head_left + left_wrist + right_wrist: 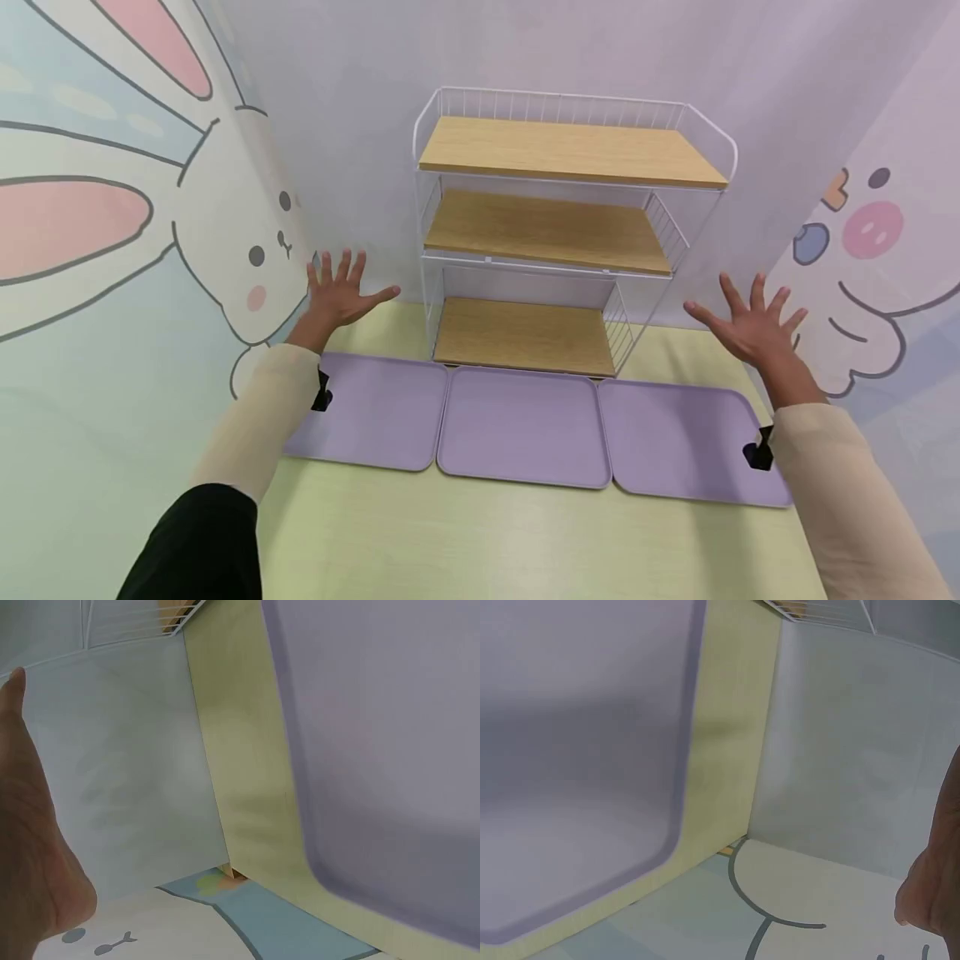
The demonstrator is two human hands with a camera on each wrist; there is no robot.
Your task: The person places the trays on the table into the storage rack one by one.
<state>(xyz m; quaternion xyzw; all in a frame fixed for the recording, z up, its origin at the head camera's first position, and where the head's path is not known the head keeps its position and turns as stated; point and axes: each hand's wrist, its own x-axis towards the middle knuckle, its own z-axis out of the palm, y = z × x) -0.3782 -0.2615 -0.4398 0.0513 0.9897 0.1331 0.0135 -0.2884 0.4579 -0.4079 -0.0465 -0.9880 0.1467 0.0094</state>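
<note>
1. My left hand (337, 302) hangs in the air beyond the left tray, fingers straight and spread apart, the thumb pointing towards the rack.
2. My right hand (753, 333) is raised beyond the right tray, its fingers also fanned apart.
3. Before me three trays lie in a row on the bench: left tray (382, 408), middle tray (525, 429), right tray (682, 433). All are smooth, matt lilac, shallow, with rounded corners and a low raised rim; whether neighbouring rims touch, I cannot tell.
4. A broad shadow falls across the right tray's floor.
5. Just behind the middle tray stands the rack (547, 229), of thin white wire, with three flat rectangular boards in pale wood grain, one above another, and wire railings at the back and sides.
6. The bench (510, 542) is pale yellow-green with a faint sheen.
7. A rabbit (255, 208) with long pink-lined ears is printed on the wall to my left; a pink-cheeked figure, cut off by the frame, is at my right.
8. My left cream sleeve (262, 417) hides the outer end of the left tray.
9. Each wrist view shows only part of its hand, cropped at the edge, so the fingers are hard to read there.
</note>
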